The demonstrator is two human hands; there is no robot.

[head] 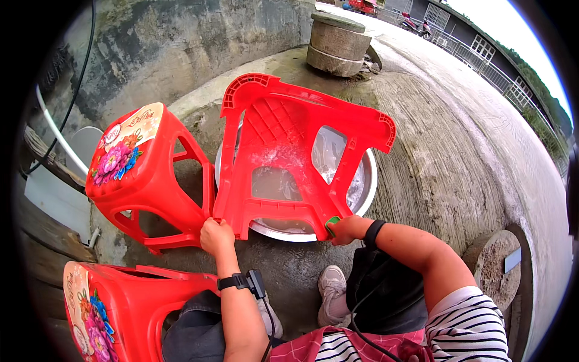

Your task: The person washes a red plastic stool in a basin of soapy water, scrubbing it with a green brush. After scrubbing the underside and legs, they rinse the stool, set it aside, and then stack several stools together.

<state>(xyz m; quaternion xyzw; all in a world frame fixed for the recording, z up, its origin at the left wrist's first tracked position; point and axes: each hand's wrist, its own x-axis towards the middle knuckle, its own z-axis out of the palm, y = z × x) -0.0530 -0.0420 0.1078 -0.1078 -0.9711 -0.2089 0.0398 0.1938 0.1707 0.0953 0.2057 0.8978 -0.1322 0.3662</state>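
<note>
A wet red plastic stool (289,140) lies tipped over a round metal basin (372,181), its ribbed leg ends pointing away from me. Whitish suds run down the lattice-patterned panel. My left hand (218,236) grips the near left leg end of this stool. In my right hand (348,229) is a small green object (332,225), held against the near right leg; my fingers hide most of it. Cloudy, foamy water (330,149) shows in the basin through the stool's openings.
Left of the basin stands a second red stool (149,181) with a flower-printed seat. Another red stool (122,307) is at lower left, by my leg. A stone block (339,43) stands beyond, near a concrete wall (203,40). At right is a round concrete piece (491,267).
</note>
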